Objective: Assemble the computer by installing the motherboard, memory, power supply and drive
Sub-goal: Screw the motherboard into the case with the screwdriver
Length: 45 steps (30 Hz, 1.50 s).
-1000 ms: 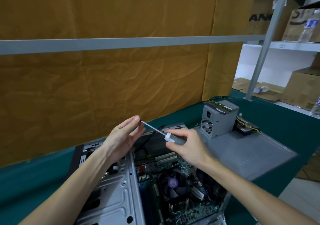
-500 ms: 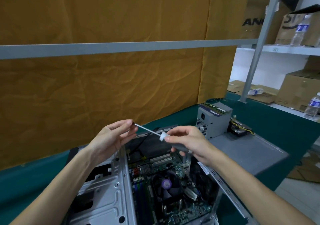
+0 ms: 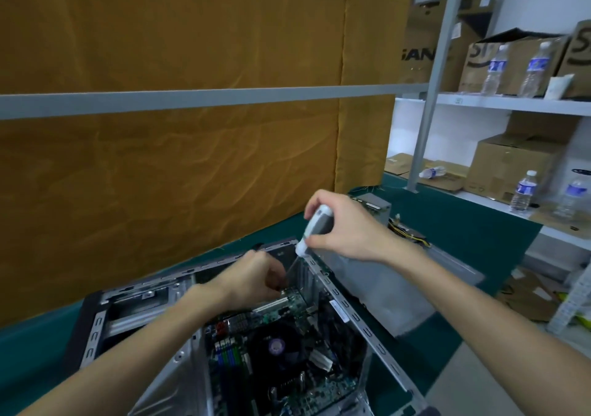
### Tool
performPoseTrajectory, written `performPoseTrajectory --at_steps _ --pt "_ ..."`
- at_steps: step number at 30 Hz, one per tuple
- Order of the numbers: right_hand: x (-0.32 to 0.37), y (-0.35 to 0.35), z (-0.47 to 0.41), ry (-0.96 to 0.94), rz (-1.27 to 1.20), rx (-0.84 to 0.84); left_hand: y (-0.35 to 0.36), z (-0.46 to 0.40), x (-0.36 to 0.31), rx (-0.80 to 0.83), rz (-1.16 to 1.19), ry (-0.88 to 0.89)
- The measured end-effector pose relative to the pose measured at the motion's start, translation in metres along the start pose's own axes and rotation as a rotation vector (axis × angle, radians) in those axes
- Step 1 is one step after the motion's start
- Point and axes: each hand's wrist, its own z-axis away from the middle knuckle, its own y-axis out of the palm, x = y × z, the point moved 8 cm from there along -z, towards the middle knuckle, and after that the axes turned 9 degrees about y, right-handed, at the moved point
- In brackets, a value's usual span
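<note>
Two hands are working over the open grey metal computer case, which lies on its side on the dark green table covering. The right hand has its fingers wrapped round the white-and-grey handle of a screwdriver, holding it steeply tilted with the handle up; the thin shaft runs down and to the left into the case, but it's blurry and the tip is hidden beside the other hand. The left hand sits lower, inside the case near its far wall, fingers curled and pinched together right at the bottom of the shaft. Can't make out what it's actually pinching, too dark and smeared there.

Under the hands, the green motherboard is already lying flat in the case. You can see the round black CPU fan with a purple centre sticker, and just left of it the row of blue and green memory slots.

Over on the right, behind the right hand, the grey boxy power supply sits outside the case on the table, mostly hidden, with a bundle of yellow and black cables just beside it. A flat grey metal side panel lies next to the case.

Background is an orange-brown cloth backdrop and white shelves with cardboard boxes and water bottles.
</note>
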Motion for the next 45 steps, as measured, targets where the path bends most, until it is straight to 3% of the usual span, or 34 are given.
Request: performPoseTrajectory --at_steps 4,16,31,37,42,45 --pt "0.009 0.036 -0.016 -0.052 0.261 0.108 0.037 -0.028 0.009 0.087 -0.027 -0.076" --pt "-0.019 0.094 -0.046 -0.044 0.448 0.186 0.096 -0.045 0.064 0.379 0.2 -0.29" --pt "-0.03 0.101 -0.059 -0.007 0.506 0.194 0.114 -0.053 0.081 0.347 0.327 -0.373" --pt "-0.014 0.101 -0.064 -0.091 0.914 0.088 0.108 -0.054 0.081 0.259 0.24 -0.32" --pt "-0.01 0.106 -0.057 -0.047 0.783 0.308 0.098 -0.052 0.073 0.215 0.191 -0.265" --pt "0.004 0.104 -0.053 -0.162 0.94 0.16 0.095 -0.053 0.067 0.19 0.188 -0.258"
